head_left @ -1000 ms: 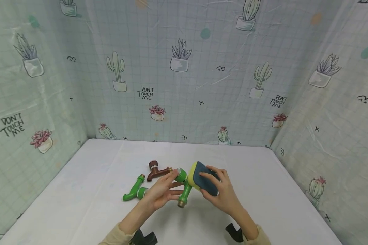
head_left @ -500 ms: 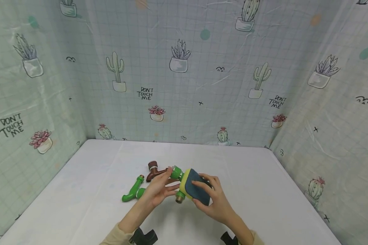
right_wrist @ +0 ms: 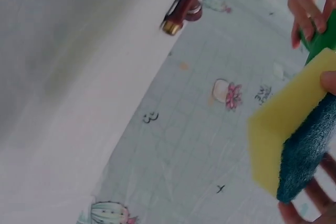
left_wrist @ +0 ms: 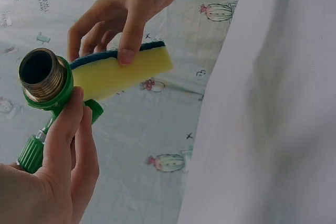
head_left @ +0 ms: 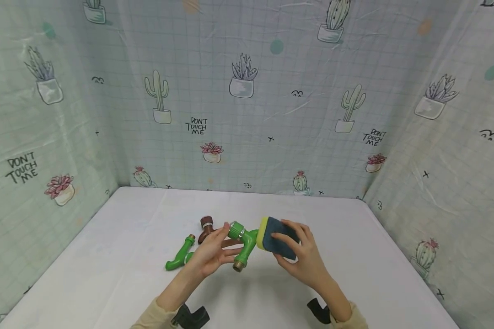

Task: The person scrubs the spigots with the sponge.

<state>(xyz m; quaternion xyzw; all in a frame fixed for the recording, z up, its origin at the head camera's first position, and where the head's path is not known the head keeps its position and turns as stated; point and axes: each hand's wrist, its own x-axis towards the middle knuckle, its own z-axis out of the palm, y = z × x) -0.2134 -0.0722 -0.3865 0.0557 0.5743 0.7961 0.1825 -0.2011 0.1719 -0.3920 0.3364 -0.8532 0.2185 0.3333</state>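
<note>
In the head view, my left hand (head_left: 212,253) holds a green faucet (head_left: 247,244) up above the table, its brass threaded end pointing down toward me. The left wrist view shows that threaded opening (left_wrist: 42,74) close up, with fingers around the green body. My right hand (head_left: 306,262) grips a sponge (head_left: 277,237), yellow on one side and dark blue on the scrubbing side. Its yellow face is turned to the faucet and meets or overlaps the spout end; contact cannot be told for sure. In the right wrist view, the sponge (right_wrist: 283,124) hides part of the faucet.
On the white table (head_left: 333,228), a second green faucet (head_left: 181,256) lies left of my left hand. Behind that hand is a brown faucet (head_left: 206,228), partly hidden. Black wrist-worn pieces (head_left: 192,317) show near both sleeves. Cactus-print cloth (head_left: 247,114) encloses the table's back and sides.
The sponge moved down and left across the faucet, then back up and right to its spout end, uncovering the body. The faucet shifted slightly left and tilted in my left hand.
</note>
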